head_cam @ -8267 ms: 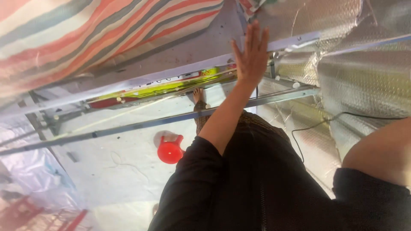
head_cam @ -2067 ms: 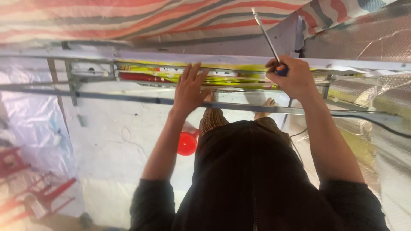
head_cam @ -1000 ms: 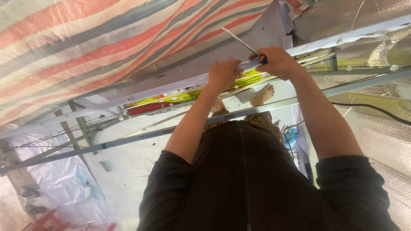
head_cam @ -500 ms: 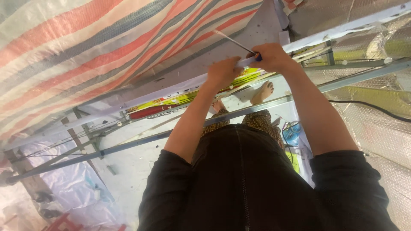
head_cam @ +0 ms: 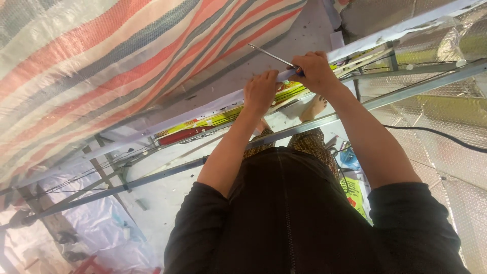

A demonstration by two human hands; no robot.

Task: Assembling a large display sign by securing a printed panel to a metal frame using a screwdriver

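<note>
Far left, a striped tarp (head_cam: 101, 61) in red, grey and white fills the upper corner, much as it did half a second back, though the view has tipped a little so more of the silver plastic sheeting (head_cam: 76, 228) shows at bottom left. Below the tarp a grey metal rail (head_cam: 167, 172) runs diagonally across, and above it a pale rail (head_cam: 203, 109) slants up toward the right, with a yellow-green and red strip (head_cam: 213, 124) lying along its underside. Moving right, the left hand (head_cam: 260, 91) is laid on the pale rail, fingers curled over its edge and pressing it; it holds nothing else, and it sits in nearly the same spot as before. Just beside it, the right hand (head_cam: 317, 71) is closed in a fist round the handle of a screwdriver (head_cam: 271, 56), whose thin metal shaft pokes out up and to the left over the rail, angled about as it was a moment earlier. A bare foot (head_cam: 314, 107) shows beneath the hands. Further right, a black cable (head_cam: 436, 134) crosses crinkled silver foil (head_cam: 456, 116).
</note>
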